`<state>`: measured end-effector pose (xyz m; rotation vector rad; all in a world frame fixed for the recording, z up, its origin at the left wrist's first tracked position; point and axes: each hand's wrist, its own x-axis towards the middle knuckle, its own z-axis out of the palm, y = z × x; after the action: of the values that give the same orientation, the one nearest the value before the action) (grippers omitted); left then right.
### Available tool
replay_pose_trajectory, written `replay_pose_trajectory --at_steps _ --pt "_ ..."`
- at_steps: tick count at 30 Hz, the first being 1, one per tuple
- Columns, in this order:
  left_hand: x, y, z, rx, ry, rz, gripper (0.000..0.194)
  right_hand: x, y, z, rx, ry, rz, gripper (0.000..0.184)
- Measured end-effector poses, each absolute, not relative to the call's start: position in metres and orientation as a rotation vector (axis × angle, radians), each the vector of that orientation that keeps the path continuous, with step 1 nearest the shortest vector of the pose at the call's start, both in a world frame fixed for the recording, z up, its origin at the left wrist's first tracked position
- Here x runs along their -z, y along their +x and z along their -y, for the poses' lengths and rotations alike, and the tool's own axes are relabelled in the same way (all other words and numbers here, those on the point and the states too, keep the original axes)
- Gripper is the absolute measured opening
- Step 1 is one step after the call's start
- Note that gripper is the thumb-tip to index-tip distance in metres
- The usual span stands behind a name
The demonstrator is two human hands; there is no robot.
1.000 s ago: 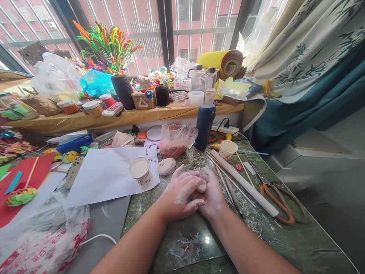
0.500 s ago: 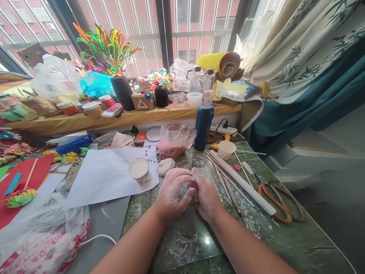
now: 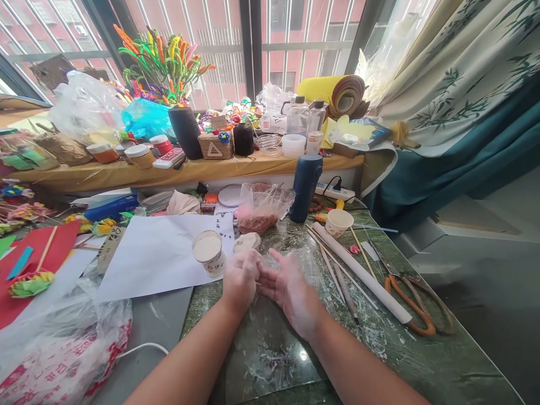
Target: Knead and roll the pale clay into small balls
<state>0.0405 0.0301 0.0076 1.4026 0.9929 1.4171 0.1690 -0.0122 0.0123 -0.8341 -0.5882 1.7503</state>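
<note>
My left hand (image 3: 240,281) is curled closed above the table, whitened with powder. Whether anything is inside its fingers is hidden. Against it lies my right hand (image 3: 295,292), palm turned up and fingers stretched out, its fingertips touching the left hand. White powder coats the right palm too. Just beyond the left hand rests a whitish lump of clay (image 3: 247,242). To its left, a paper cup (image 3: 208,250) filled with pale material stands on a white sheet of paper (image 3: 156,253). Beneath both hands is a clear sheet (image 3: 270,360) smeared with white residue.
On the right lie a pale rolling pin (image 3: 363,273), thin sticks and orange-handled scissors (image 3: 411,304), near another paper cup (image 3: 338,222). A dark blue bottle (image 3: 305,188) and a plastic bag of reddish-brown material (image 3: 261,211) stand behind. Crumpled plastic (image 3: 71,360) covers the front left.
My hands have come apart from their cupped hold. The right has turned palm up with fingers stretched, while the left has curled closed and shifted slightly left.
</note>
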Motion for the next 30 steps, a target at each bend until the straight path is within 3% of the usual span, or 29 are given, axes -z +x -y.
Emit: replay_pose_trajectory --at_steps 6,12,15,21,30 --pt "-0.022 0.057 -0.034 -1.359 0.714 -0.801 0.066 0.006 0.167 0.006 -1.232 -1.034 0.892 0.041" --pt "-0.016 0.059 -0.029 -1.233 0.475 -0.668 0.057 -0.022 0.239 -0.027 -0.842 -1.285 1.028 0.038" --pt "-0.012 0.057 -0.032 -1.117 0.357 -0.594 0.043 -0.048 0.294 -0.061 -0.299 -2.018 1.557 0.042" --pt "-0.013 0.056 -0.035 -1.060 0.238 -0.521 0.030 -0.058 0.331 -0.103 -0.292 -2.273 1.889 0.029" --pt "-0.013 0.053 -0.039 -1.071 0.226 -0.592 0.032 -0.044 0.327 -0.107 -0.270 -2.357 2.026 0.025"
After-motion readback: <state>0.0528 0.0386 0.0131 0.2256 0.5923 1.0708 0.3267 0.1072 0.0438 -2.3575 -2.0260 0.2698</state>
